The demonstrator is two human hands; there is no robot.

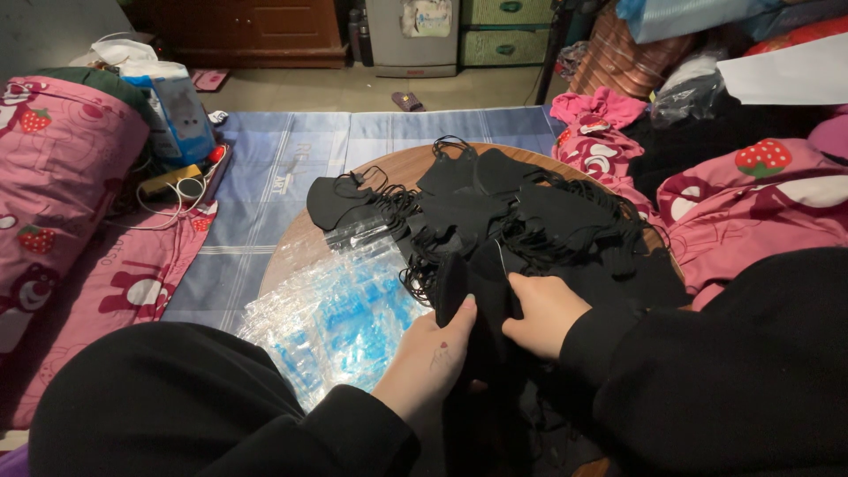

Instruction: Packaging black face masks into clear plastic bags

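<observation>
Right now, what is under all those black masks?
A round wooden table shows at the edge of the black masks. Clear bags lie beside them. What lies beneath the pile's middle is covered.

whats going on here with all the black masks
A person seated at a round wooden table grips a small stack of black face masks with both hands, left hand and right hand. More masks lie in a heap farther back, and clear plastic bags lie to the left.

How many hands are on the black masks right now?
2. The left hand grips the near end of a stack of black masks; the right hand holds the same stack from the right side. Fingers partly hidden underneath.
</observation>
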